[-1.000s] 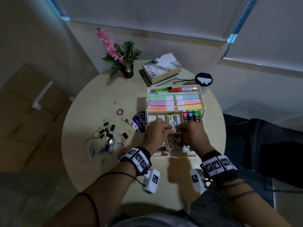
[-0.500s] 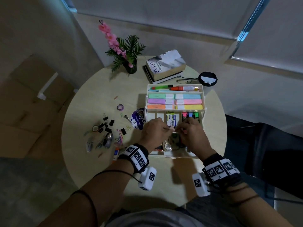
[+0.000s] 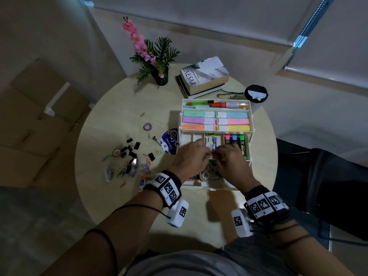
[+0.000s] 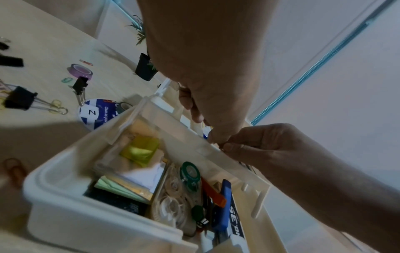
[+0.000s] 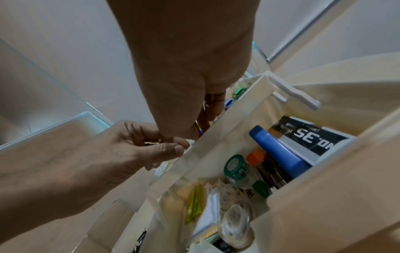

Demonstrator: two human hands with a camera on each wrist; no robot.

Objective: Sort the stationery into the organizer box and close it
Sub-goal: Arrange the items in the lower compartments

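"CAESAR" on the book [image 3: 203,73] at the table's far edge, "No.35" on the black staple box [image 5: 311,137], "Z" on the round tape pack [image 4: 95,113].

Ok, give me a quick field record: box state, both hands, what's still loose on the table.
box: white plastic tiered organizer box, open, trays fanned out
left hand: over middle tray, fingertips pinching something small, unclear what
right hand: fingertips meeting the left's, same small item
loose: black binder clips, purple tape roll, coloured paper clips
table: round pale wooden table
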